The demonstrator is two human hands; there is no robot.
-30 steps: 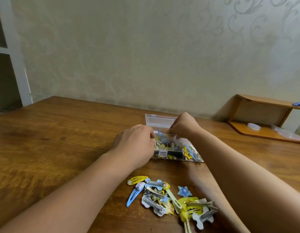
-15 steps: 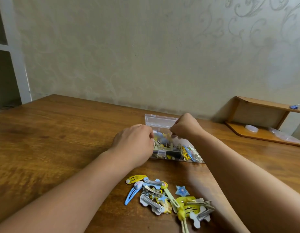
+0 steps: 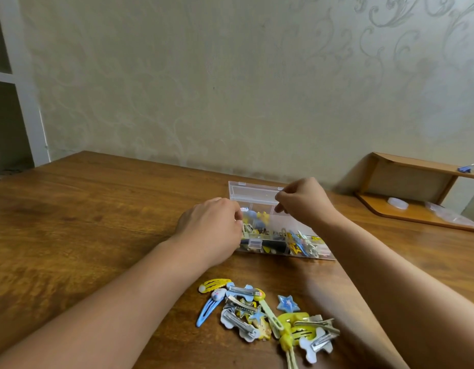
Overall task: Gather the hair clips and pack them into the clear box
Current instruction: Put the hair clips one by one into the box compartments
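At the far left edge of the scene a white shelving unit (image 3: 15,83) stands past the tabletop (image 3: 78,225), whose left half carries nothing of the task. My left hand (image 3: 214,230) comes next, knuckles toward me, resting against the left end of the clear box (image 3: 281,233). Its fingers are curled at the box wall and hidden behind the back of the hand, so I cannot tell whether that grip holds a clip or only steadies the box; steadying seems likely, since the light plastic would slide under a push.

The box sits near the middle of the tabletop, toward the far edge, its lid (image 3: 253,194) swung up and back so the compartments stay reachable. Blue and yellow clips already fill most sections. Nearer me, at the front edge, the loose hair clips (image 3: 265,312) lie heaped in one pile, with a blue star clip (image 3: 287,304) just apart on its right, kept close so each reach is short.

My right hand (image 3: 302,203) hovers above the box's back compartments, fingers drawn in to a narrow pinch; whatever is between the fingertips is too small to make out. I judge the packing roughly half done.

At the right, a wooden shelf (image 3: 416,198) lies against the wall.
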